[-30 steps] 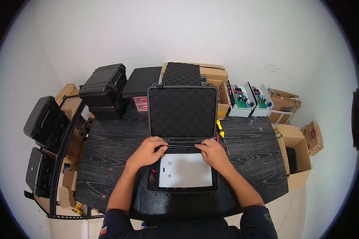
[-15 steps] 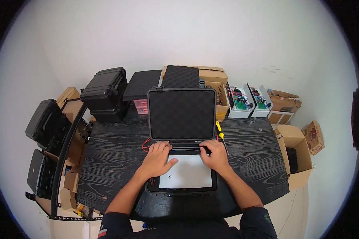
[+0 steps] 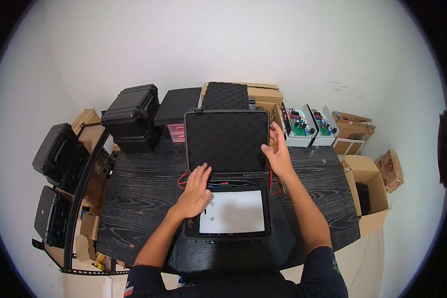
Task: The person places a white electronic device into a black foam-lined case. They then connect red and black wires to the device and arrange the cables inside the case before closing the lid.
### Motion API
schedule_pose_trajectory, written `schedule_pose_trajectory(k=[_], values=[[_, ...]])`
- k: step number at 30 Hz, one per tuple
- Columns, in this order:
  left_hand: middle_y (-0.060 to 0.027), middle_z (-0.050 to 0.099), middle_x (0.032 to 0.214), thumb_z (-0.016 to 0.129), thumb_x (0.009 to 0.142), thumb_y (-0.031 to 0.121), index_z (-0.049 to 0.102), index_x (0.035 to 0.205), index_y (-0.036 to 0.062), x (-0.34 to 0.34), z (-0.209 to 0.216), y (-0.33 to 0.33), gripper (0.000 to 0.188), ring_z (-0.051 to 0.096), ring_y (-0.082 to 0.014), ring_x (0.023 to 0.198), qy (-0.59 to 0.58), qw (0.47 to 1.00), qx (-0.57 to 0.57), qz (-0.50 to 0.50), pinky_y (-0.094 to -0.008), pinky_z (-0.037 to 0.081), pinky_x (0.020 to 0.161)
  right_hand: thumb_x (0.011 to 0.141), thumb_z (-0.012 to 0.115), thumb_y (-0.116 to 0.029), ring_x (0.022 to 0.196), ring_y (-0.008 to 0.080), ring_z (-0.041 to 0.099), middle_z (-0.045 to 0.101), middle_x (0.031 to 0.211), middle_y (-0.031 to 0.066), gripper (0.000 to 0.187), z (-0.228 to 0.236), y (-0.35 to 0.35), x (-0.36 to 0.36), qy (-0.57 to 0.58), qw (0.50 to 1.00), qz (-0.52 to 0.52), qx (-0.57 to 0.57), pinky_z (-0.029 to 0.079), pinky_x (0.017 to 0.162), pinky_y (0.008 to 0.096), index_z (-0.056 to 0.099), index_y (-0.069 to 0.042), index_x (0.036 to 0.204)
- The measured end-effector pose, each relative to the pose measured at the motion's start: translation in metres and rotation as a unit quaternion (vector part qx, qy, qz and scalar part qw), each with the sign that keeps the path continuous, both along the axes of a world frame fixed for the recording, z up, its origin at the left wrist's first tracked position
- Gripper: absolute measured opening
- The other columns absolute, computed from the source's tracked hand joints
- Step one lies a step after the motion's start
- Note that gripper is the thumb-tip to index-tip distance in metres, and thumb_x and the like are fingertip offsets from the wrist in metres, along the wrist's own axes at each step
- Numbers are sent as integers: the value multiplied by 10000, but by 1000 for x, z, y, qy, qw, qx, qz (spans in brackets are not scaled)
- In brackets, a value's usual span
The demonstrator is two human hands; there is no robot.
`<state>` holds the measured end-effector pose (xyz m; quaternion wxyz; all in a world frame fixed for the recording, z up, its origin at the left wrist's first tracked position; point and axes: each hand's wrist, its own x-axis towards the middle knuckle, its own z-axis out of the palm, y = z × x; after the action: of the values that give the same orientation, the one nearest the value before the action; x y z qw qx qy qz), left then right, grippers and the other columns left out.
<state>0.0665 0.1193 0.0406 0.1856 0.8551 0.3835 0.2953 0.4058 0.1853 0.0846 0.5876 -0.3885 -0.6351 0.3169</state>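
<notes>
A: Item one — the open black case [image 3: 228,198]. Where does it sit for you?

B: At the near middle of your dark wood-grain table [image 3: 139,193], base toward you, lid [image 3: 227,141] upright with its egg-crate foam facing you. A white panel [image 3: 233,212] fills most of the base; red and black wires [image 3: 226,184] run along the far edge of the base, and red wires spill onto the table on both sides.

A: Your hands?

B: Your left hand [image 3: 196,191] lies flat, fingers spread, over the base's far left corner, gripping nothing. Your right hand [image 3: 278,151] is open too, fingers straight, against the lid's right edge — whether it presses the rim, I cannot tell.

A: Edges and room?

B: Bare tabletop lies left of the case as far as the table's left edge, and a narrower strip lies to the right. At the far left corner stand stacked black cases [image 3: 133,116], just beside the lid; behind the lid, foam sheets [image 3: 226,94] and cardboard boxes [image 3: 265,94]. At the far right sit two white open enclosures with circuit boards [image 3: 310,126]. Off the right edge stands an open cardboard box [image 3: 365,193]; off the left, more black cases [image 3: 59,149].
</notes>
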Motion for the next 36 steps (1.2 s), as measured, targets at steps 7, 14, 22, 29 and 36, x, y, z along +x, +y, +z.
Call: schedule_pose_trajectory(k=[7,14,22,29,36], values=[[-268,100,1768,285,1077,699,121,1695,-25,-10,16,-2,966,133,-454,1630,-257,965,-16,44,-571,142,1312,1025,632,-1,1409,266,560,525,1562,202,763,20,-27,4,37,999,-2,-9,447,1165,392,236,-30,1677],[-231,82,1783,375,1021,786,45,1710,-2,-21,65,-14,1097,154,-411,1634,-327,944,17,46,-597,166,1297,1040,640,-37,1296,240,628,619,1448,171,697,36,-94,16,31,998,-20,43,490,1099,373,296,-25,1646],[-340,237,1679,565,1007,704,310,1637,36,-39,43,-59,953,373,-492,1524,-185,964,188,21,-636,316,1234,911,743,-99,1174,292,698,675,1374,210,584,14,-174,27,-186,974,-62,114,563,988,388,567,19,1456],[-347,299,1640,597,910,825,362,1607,140,-53,-52,-109,1005,389,-522,1506,-130,959,247,51,-714,290,1231,801,758,-130,1191,432,708,685,1346,250,534,-36,-220,22,-258,958,-70,101,569,1037,472,670,22,1305],[-333,329,1646,522,851,935,425,1568,142,-49,-90,-138,1073,349,-527,1534,-154,970,176,70,-781,221,1219,801,759,-155,1210,451,687,666,1363,261,539,-71,-234,19,-254,958,-63,115,555,1043,502,658,8,1305]])
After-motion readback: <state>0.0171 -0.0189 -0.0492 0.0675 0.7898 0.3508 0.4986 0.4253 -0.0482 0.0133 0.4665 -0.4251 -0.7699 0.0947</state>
